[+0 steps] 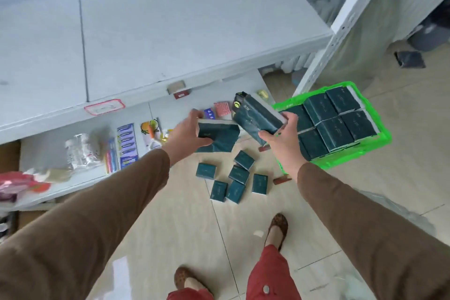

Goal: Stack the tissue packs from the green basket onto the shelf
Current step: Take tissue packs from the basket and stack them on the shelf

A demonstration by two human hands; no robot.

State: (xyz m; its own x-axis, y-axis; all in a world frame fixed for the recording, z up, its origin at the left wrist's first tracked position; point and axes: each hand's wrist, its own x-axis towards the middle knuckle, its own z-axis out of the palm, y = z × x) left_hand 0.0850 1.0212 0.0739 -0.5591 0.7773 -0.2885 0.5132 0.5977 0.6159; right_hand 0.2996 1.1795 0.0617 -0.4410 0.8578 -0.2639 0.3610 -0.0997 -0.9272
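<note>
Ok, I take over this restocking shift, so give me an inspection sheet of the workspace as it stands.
Surface: white upper shelf bare where visible; tiled floor below.
Job's things: green basket on the floor, holding dark green tissue packs; six loose packs scattered on the floor.
Clutter: small packaged goods and plastic bags on the lower shelf.
Grippers: left hand holds a torn wrapper; right hand holds a tissue bundle.
Cables: nothing seen.
Surroundings: white rack post; grey bin to the right.
</note>
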